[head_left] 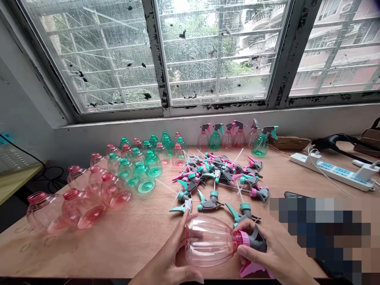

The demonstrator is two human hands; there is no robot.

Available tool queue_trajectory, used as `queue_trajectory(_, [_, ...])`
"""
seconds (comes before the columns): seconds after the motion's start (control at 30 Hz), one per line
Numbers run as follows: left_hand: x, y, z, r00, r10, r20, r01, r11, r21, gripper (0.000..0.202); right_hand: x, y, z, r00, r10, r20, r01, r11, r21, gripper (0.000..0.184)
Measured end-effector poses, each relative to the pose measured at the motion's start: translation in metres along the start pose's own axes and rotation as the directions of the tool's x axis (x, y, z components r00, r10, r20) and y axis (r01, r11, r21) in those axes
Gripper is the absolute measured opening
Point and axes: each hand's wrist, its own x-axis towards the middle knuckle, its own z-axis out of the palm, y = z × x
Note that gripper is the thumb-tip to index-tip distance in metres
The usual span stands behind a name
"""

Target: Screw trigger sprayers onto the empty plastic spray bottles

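Observation:
A clear pink spray bottle [209, 241] lies on its side between my hands, above the table's front edge. My left hand [175, 253] cups its base, thumb below and fingers behind. With thumb and fingers, my right hand [258, 245] grips the pink collar [244, 238] of the grey and pink spray head [257, 240], which sits on the bottle's neck. The pink trigger [252, 269] points down toward me. Just beyond the bottle lie loose trigger spray heads with teal parts, one [211, 202] on its side near the pile.
A pile of spray heads [219, 170] fills the table's middle. Open pink bottles [83, 208] and green bottles [145, 178] stand at left. Several bottles with heads [227, 136] line the wall. A power strip [332, 171] and a blurred patch are at right.

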Motion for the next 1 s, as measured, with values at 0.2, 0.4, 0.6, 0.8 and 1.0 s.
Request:
queue_trajectory(0.2, [-0.0019, -0.0038, -0.0048, 0.999, 0.034, 0.038, -0.038, 0.994, 0.1, 0.105, 0.001, 0.0024, -0.0009, 0.998, 0.052, 0.025, -0.053, 0.998, 0.029, 0.038])
queue_trajectory(0.4, [0.0003, -0.0054, -0.0039, 0.998, 0.052, 0.022, -0.054, 0.995, 0.085, 0.101, 0.0012, 0.0019, -0.0008, 0.999, 0.025, 0.031, -0.026, 0.999, 0.029, 0.037])
queue_trajectory(0.6, [0.0018, -0.0033, -0.0034, 0.999, 0.009, 0.038, -0.01, 1.0, 0.019, 0.113, 0.0013, 0.0003, -0.001, 1.0, -0.018, 0.002, 0.018, 1.0, 0.001, 0.034])
queue_trajectory(0.8, [-0.0017, -0.0069, -0.0073, 0.998, 0.035, 0.043, -0.04, 0.99, 0.133, 0.106, 0.0009, 0.0018, -0.0012, 0.998, 0.05, 0.044, -0.053, 0.996, 0.078, 0.037])
queue_trajectory(1.0, [-0.0012, -0.0052, -0.0051, 0.999, 0.029, 0.032, -0.033, 0.992, 0.119, 0.108, 0.0017, 0.0049, -0.0018, 0.998, 0.037, 0.043, -0.04, 0.997, 0.07, 0.037])
